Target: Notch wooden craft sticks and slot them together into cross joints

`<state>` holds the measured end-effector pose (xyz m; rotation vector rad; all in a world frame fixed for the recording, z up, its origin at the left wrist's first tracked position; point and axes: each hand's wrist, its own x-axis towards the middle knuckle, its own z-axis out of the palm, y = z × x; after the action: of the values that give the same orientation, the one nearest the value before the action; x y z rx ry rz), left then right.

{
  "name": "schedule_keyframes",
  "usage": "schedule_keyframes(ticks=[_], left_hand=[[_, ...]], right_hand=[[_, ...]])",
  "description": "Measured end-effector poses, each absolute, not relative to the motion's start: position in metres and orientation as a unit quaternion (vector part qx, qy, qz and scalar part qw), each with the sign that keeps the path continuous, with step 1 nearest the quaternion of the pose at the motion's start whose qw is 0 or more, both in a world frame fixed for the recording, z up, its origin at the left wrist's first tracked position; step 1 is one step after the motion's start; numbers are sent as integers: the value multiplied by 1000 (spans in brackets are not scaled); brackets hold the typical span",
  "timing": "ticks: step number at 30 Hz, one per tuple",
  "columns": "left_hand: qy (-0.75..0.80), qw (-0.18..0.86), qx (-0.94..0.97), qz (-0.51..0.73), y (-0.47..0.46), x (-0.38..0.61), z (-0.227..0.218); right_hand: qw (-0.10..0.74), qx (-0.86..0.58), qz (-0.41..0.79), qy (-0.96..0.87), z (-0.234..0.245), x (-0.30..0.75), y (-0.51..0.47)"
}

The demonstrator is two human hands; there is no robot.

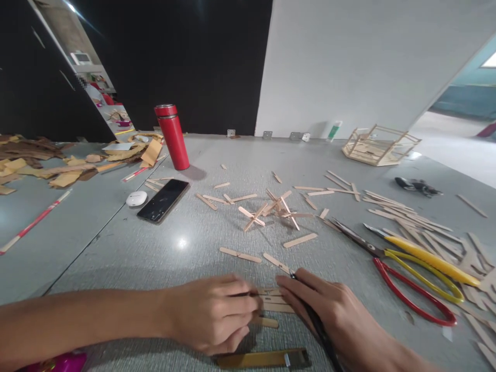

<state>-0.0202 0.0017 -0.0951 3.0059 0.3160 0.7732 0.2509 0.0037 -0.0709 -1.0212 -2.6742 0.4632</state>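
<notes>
Several flat wooden craft sticks lie side by side between my hands, with small dark marks or notches on them. My left hand is closed, its curled fingers on the left ends of these sticks. In my right hand is a slim black pen-like tool; its exact kind is unclear. The right fingertips rest by the sticks' right ends. A single craft stick pokes out below the left fingers. Just beyond the hands lie notched sticks and a small assembly of crossed sticks.
Scissors with red and yellow handles and a yellow craft knife lie right, beside piled sticks. A gold-coloured cutter is at the near edge. Phone, white case, red flask stand left; a stick frame sits far right.
</notes>
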Motion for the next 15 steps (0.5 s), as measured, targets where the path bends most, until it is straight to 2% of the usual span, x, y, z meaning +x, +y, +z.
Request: schedule_keyframes(ticks=[7, 15], left_hand=[[93, 17, 967, 238, 3, -22, -97], [88, 34, 965, 243, 3, -22, -95]], right_hand=[[195, -400, 260, -857, -70, 244, 2], [191, -396, 288, -851, -73, 247, 3]])
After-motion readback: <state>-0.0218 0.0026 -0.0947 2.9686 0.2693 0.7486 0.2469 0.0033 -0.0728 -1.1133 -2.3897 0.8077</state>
